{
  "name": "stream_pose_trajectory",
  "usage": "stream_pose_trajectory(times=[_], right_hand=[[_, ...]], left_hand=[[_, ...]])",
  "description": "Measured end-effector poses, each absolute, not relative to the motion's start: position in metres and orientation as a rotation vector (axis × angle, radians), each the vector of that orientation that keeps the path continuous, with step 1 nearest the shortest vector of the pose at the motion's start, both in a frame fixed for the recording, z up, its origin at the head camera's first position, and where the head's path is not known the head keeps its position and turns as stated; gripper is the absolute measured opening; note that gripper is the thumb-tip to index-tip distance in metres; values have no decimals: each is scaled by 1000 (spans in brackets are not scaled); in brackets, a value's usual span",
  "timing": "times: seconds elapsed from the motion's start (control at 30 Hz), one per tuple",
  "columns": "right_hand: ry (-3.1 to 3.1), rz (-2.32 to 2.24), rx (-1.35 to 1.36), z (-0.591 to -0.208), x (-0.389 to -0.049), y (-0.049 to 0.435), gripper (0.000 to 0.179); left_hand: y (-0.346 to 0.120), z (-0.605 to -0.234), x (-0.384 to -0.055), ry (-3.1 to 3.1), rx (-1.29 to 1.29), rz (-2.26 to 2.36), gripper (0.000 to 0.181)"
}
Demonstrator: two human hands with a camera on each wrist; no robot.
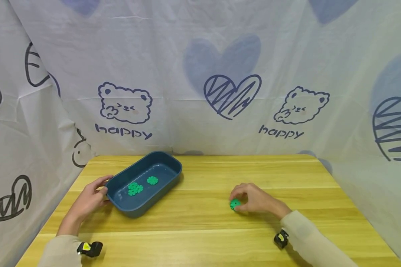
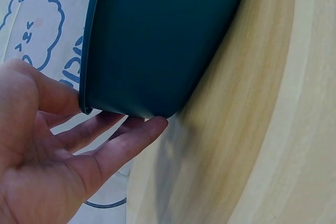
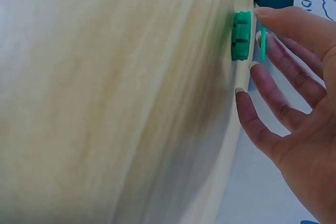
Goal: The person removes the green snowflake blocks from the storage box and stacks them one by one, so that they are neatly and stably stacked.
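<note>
Right hand [image 1: 254, 200] pinching green disc [image 1: 234, 204] off surface [image 1: 204, 215]: lift straight (grip small). Left hand [image 1: 90, 200], fingers spread, steadies tray [image 1: 127, 207].

Green flower-shaped pieces: four in all
- In the tray: three, two of them [image 1: 135, 188] overlapping toward the near left, one [image 1: 152, 180] apart, farther right
- On the table: one [image 1: 234, 204], at the right hand's fingertips (the right wrist view shows a thin green piece [image 3: 262, 43] edge-on beside a thicker green block [image 3: 241, 35]; whether that makes two pieces cannot be told)

Dark blue tray [image 1: 173, 163]: one, far left on the table

Wooden table [image 1: 204, 230]: one

Hands: two, the left hand [image 1: 90, 200] at the tray's near-left end, the right hand [image 1: 255, 199] on the right

Wrist-worn black devices: two, one [image 1: 90, 248] near left, one [image 1: 281, 239] near right

Bear drawings on the backdrop: two; the word "happy" under each
</note>
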State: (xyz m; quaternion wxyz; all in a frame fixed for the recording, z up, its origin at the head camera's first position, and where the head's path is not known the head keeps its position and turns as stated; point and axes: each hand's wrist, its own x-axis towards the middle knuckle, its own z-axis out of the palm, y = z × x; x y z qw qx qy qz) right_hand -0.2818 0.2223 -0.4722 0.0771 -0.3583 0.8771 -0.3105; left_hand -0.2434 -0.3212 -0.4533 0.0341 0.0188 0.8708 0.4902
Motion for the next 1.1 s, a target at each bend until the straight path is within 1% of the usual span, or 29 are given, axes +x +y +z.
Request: stream_pose_trajectory(times=[1.1], right_hand=[[2600,-952,-1074,-476,-279,224,27]], left_hand=[[-323,-454,-244,2668,75,1531,53]])
